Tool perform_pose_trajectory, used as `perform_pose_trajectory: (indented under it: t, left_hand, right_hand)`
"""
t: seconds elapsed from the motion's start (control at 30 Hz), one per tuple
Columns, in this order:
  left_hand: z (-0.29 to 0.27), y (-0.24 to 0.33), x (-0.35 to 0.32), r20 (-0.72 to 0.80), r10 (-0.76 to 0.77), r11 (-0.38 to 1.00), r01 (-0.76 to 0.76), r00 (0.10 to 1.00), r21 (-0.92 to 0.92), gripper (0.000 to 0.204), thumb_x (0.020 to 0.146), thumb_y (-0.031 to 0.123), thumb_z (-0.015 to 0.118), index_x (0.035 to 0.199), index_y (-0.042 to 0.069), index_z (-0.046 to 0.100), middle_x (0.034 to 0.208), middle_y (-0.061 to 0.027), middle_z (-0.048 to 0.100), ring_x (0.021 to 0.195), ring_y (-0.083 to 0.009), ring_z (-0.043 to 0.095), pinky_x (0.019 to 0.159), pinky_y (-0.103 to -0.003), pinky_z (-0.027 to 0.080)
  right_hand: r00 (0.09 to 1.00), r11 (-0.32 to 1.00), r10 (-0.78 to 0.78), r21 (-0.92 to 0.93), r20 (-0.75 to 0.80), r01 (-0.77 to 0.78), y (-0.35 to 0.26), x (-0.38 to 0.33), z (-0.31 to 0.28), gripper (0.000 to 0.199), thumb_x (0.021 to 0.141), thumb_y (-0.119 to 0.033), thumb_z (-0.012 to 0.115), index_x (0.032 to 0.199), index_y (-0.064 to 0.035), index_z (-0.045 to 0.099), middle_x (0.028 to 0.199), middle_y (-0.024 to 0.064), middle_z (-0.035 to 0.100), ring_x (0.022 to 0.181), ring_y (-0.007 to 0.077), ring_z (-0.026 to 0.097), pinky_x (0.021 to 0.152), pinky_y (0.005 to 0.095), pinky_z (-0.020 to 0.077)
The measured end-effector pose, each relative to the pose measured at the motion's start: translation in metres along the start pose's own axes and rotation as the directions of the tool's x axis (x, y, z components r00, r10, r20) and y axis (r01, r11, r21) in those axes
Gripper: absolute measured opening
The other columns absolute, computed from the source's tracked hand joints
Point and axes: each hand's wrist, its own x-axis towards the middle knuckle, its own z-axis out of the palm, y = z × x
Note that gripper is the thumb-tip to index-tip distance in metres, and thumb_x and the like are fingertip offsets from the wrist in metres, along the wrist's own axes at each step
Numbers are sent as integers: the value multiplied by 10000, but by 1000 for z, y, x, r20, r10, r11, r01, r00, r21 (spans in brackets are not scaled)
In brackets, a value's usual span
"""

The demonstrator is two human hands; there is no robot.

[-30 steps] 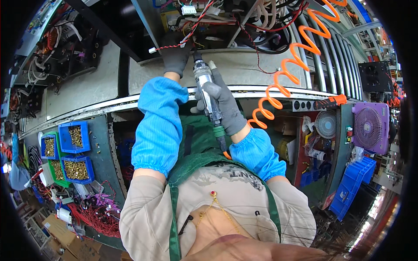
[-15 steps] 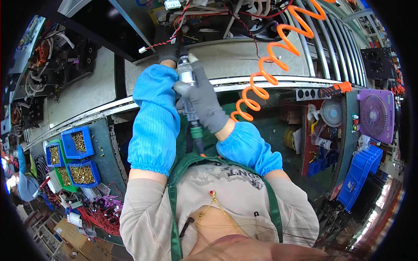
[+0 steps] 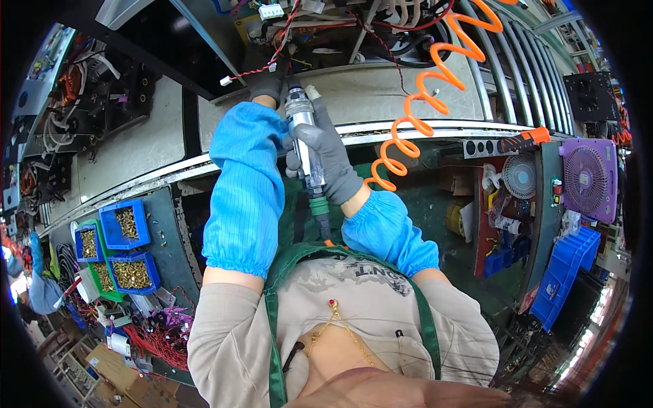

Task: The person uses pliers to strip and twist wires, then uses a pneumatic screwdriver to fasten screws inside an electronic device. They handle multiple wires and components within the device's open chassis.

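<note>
My right hand (image 3: 325, 146), in a grey glove, is wrapped round a straight silver air screwdriver (image 3: 300, 117). The tool points away from me, its tip at the lower edge of an open metal cabinet (image 3: 204, 41). A green fitting and a hose join its near end. My left hand (image 3: 265, 83), in a dark glove, reaches into the shadow at the cabinet's edge, just left of the tool's tip. Its fingers are hidden there. A red and black twisted wire with a white connector (image 3: 226, 81) hangs over this hand.
An orange coiled air hose (image 3: 435, 75) hangs right of my hands. Metal rollers (image 3: 524, 75) lie beyond it. Blue bins of brass screws (image 3: 129, 272) stand at left beside red wires (image 3: 153, 343). A purple fan (image 3: 586, 178) and blue crate (image 3: 564, 279) are at right.
The air screwdriver and my right hand have shifted slightly to the right. My left hand stays at the cabinet's edge.
</note>
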Motion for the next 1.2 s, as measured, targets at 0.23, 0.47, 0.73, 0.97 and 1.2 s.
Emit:
perform_pose_trajectory:
  t: [0.23,0.47,0.73,0.97,1.2]
  left_hand:
    - [-2,0,-1,-10,30,999,-30,1000,-21,411,718,298,692,1016,34,589,975,-162,611,889,-330,572,774,-424,437]
    - [-3,-2,-1,-20,55,998,-56,998,-36,403,719,294,691,1011,33,591,969,-157,613,883,-324,573,771,-419,438]
    - [-9,-5,-5,-43,79,996,-81,996,-36,395,721,289,690,1005,33,593,962,-151,615,877,-316,574,768,-414,439]
    - [-2,-1,-1,-38,114,992,-116,993,-58,387,722,285,690,1000,33,595,955,-146,617,871,-309,575,765,-410,440]
    - [-9,-4,-3,-60,124,990,-127,990,-52,379,723,281,689,994,33,597,949,-140,619,866,-303,576,763,-405,440]
  right_hand:
    - [999,998,34,-54,-14,-35,-10,0,-4,726,808,-128,556,1401,-345,196,804,145,539,517,190,572,438,338,527]
    - [999,998,18,-52,-29,-19,-8,2,-5,753,794,-102,569,1405,-329,190,785,145,540,492,190,563,428,341,522]
    - [999,997,37,-62,-14,-38,-13,-2,-3,782,776,-148,577,1421,-265,149,799,126,556,497,177,570,410,319,520]
    - [998,964,9,-265,-70,-28,-17,-3,-4,804,766,-150,580,1428,-229,130,798,107,556,496,159,568,420,297,521]
    - [996,972,43,-227,-72,-58,-17,-1,-4,805,796,-118,616,1422,-276,135,809,90,562,480,161,572,393,293,506]
